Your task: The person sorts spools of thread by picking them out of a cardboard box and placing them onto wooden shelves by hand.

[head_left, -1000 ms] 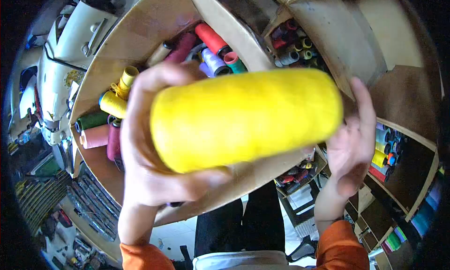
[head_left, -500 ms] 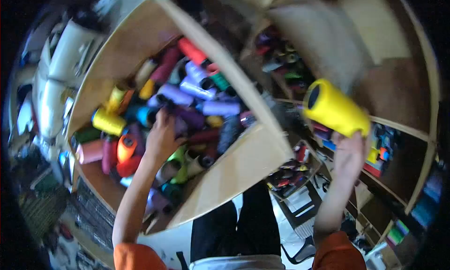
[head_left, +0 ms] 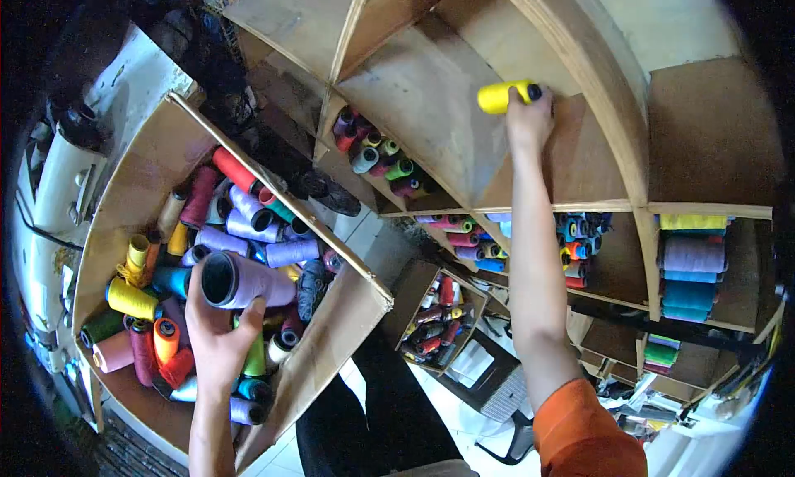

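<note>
My left hand (head_left: pixel 219 336) grips a large light purple thread cone (head_left: pixel 261 284), its dark hollow end facing up and left, above the cardboard box (head_left: pixel 331 344) full of spools. Around it lie purple spools, a yellow spool (head_left: pixel 132 299), an orange spool (head_left: pixel 166 339) and a red spool (head_left: pixel 234 169). My right arm reaches up into a wooden shelf compartment (head_left: pixel 422 79). There my right hand (head_left: pixel 531 121) is closed on a yellow thread cone (head_left: pixel 494 98), which lies on its side.
Lower shelf compartments hold stacked spools (head_left: pixel 694 257) and mixed spools (head_left: pixel 385 158). A smaller box of spools (head_left: pixel 443 320) stands below, beside a dark chair (head_left: pixel 517 440). A white machine (head_left: pixel 50 228) is at the left.
The yellow cone has gone from my left hand to my right hand, then up into the shelf. My left hand has taken hold of the purple cone. The view has shifted toward the shelves.
</note>
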`<state>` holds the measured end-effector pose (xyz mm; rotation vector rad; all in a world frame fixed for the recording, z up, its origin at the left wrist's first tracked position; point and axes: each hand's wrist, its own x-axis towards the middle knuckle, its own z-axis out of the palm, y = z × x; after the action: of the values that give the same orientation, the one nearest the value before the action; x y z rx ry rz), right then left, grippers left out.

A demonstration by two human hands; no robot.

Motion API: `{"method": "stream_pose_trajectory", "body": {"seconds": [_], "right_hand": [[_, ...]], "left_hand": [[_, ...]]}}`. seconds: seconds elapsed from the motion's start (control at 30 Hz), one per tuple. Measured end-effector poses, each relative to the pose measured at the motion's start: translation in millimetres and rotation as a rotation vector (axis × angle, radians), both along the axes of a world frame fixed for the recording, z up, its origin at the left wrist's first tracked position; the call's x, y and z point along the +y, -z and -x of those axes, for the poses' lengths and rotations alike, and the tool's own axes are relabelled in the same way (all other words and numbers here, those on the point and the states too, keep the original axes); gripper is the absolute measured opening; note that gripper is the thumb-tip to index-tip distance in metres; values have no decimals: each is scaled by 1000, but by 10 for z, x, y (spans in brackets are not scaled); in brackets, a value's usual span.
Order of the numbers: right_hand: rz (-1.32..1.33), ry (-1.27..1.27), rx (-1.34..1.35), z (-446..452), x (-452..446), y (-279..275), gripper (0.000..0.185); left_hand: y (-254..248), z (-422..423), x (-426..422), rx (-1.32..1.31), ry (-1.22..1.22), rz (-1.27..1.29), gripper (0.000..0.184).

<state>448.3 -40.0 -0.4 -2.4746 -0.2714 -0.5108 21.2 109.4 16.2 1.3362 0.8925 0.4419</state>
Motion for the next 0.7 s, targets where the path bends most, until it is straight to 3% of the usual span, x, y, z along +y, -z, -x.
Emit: {"method": "stream_pose_trajectory", "body": {"seconds": [0.23,0.3,0.37,0.43,0.53,0.67,0.7], "right_hand": [[387,448,256,-957,80,151,51],[412,713,41,-1431,-47,440,23],[154,674,140,-1608,-188,469,26],[187,650,143,-1701,-317,495,29],[644,606,0,-1760,-295,499,30],[684,615,108,-1599,-135,351,35],[650,516,78,-1528,-87,302,36]], "left_hand": [[-364,-202,53,-144,9,5,65],[-336,-167,62,-120,-9,-17,66],[-277,-123,96,-103,-37,-43,66],[-218,-71,154,-73,-73,-41,66],[-188,-7,226,-72,-167,19,66],[-178,-47,311,-62,-160,25,67],[-147,-76,353,-92,-125,-10,65]]}}
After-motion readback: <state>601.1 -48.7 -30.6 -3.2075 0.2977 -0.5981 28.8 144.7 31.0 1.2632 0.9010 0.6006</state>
